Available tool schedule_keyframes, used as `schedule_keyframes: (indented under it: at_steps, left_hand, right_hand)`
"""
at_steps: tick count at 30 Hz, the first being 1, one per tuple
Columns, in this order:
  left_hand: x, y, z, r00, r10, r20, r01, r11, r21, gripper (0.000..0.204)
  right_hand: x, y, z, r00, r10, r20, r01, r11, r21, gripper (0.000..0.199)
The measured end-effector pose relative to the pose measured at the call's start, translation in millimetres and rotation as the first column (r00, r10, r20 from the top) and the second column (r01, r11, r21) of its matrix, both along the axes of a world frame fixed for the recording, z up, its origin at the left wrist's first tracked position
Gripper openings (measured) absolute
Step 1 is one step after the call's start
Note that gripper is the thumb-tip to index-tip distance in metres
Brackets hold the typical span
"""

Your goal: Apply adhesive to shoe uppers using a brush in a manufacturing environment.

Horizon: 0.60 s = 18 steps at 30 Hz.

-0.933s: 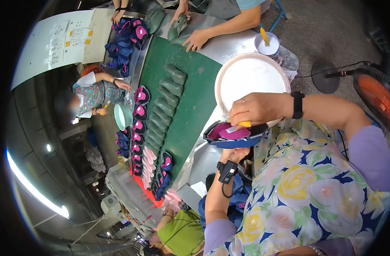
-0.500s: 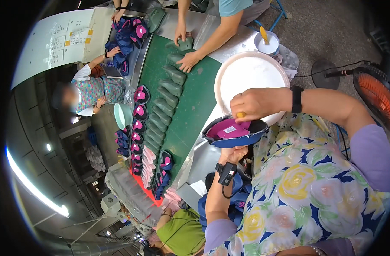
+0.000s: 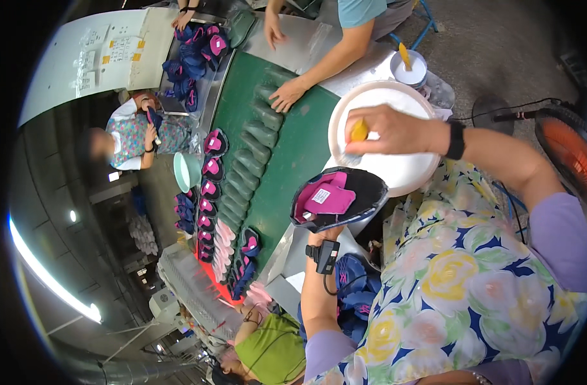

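Head view, my only one. From my remote seat I see the left hand [image 3: 323,235] clamped on the underside of a navy upper [image 3: 335,200], most fingers hidden beneath it. The upper is in the air, mouth tilted up, pink lining showing; its near-basin edge overlaps the lower left of the basin rim [image 3: 333,128] in the picture. Touching or apart, I cannot tell.

Right hand [image 3: 386,130]: fingers together on the yellow handle of a brush [image 3: 359,130], over the white fill of the basin. Bristles point down, partly hidden; I cannot tell whether they touch the white.

My judgement on doing this well: load only the tip, draw it against the rim to shed drips, then lay the white on thin and even. The left hand does best to hold the mouth wide and steady, tilted toward the brush, thumb clear of the edge. Short strokes suit the curved inside; the pink lining looks easy to stain, so a light wrist helps.

On the green belt [image 3: 300,144], dark lasts [image 3: 247,163] stand in a line beside a row of finished-looking uppers; drips there seem worth avoiding.
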<state>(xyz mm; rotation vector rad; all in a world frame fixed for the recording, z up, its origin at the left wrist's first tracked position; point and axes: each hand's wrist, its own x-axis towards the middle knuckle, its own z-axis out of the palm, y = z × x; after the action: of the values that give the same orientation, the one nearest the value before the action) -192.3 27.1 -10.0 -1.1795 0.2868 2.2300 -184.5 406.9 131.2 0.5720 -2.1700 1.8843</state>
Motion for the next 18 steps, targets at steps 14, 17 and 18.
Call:
schedule_keyframes:
  at_steps: [14,17,18]
  left_hand:
    - [16,27,28,0.868,-0.213,-0.449,-0.021,0.887,-0.461,0.043]
    - [0,31,33,0.81,-0.275,-0.518,-0.065,0.835,-0.547,0.043]
    - [7,29,35,0.791,-0.291,-0.539,-0.089,0.816,-0.571,0.043]
  right_hand:
    - [0,-12,3,0.982,0.082,-0.171,-0.077,0.996,0.037,0.019]
    - [10,3,-5,0.982,0.15,-0.114,-0.132,0.98,0.147,0.018]
    - [12,11,-4,0.982,0.18,-0.054,-0.168,0.969,0.182,0.017]
